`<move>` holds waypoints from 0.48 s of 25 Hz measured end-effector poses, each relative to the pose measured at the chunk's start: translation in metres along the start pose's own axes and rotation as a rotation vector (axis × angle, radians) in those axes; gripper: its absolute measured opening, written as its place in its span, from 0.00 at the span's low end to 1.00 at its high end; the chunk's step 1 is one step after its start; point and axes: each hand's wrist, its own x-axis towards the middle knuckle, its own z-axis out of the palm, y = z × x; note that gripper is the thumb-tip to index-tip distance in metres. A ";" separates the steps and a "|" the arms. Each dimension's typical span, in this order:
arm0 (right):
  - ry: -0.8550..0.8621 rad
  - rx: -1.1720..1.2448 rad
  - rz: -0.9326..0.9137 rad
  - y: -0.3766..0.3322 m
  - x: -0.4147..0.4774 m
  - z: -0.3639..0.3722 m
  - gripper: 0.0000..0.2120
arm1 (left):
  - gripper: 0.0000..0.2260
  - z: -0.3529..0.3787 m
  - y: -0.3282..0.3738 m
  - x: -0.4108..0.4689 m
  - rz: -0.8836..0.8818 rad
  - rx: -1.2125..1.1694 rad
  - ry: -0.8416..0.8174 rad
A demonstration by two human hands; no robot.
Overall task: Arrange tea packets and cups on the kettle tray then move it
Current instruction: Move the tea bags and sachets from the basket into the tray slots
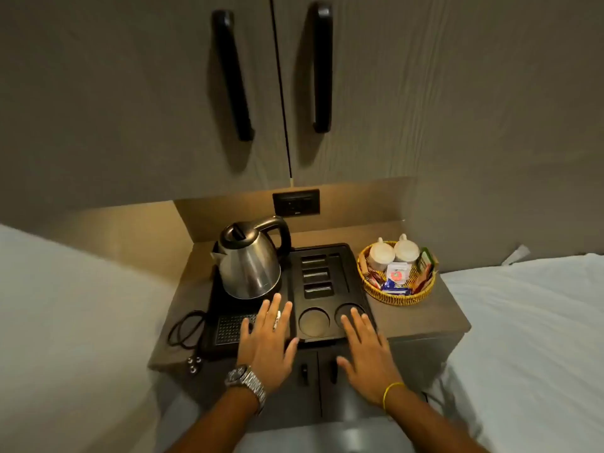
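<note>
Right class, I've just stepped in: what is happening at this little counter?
A person holds both hands open above the front of a black kettle tray: left hand, right hand. Neither grips anything. A steel kettle stands on the tray's left side. The tray's slots and two round cup wells are empty. Two white cups and the packets lie in a wicker basket right of the tray.

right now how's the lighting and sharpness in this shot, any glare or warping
Head view: dim overall, with warm light pooling on the back panel around the wall socket; bright reflections streak the steel kettle; the cupboard handles bow outward from wide-angle distortion; both hands, left and right, look slightly soft, and the packets in the basket are too blurred to read.
</note>
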 end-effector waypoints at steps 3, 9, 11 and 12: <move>-0.040 -0.090 -0.015 0.013 -0.005 0.015 0.41 | 0.34 0.039 -0.005 0.011 -0.101 0.010 -0.170; 0.082 0.088 -0.033 0.037 0.011 -0.016 0.28 | 0.35 0.058 -0.007 0.014 -0.108 0.058 -0.231; 0.287 0.151 0.048 0.065 0.035 -0.038 0.20 | 0.35 0.060 -0.009 0.014 -0.114 0.051 -0.248; 0.395 0.156 0.149 0.081 0.051 -0.053 0.17 | 0.35 0.060 -0.009 0.015 -0.117 0.053 -0.242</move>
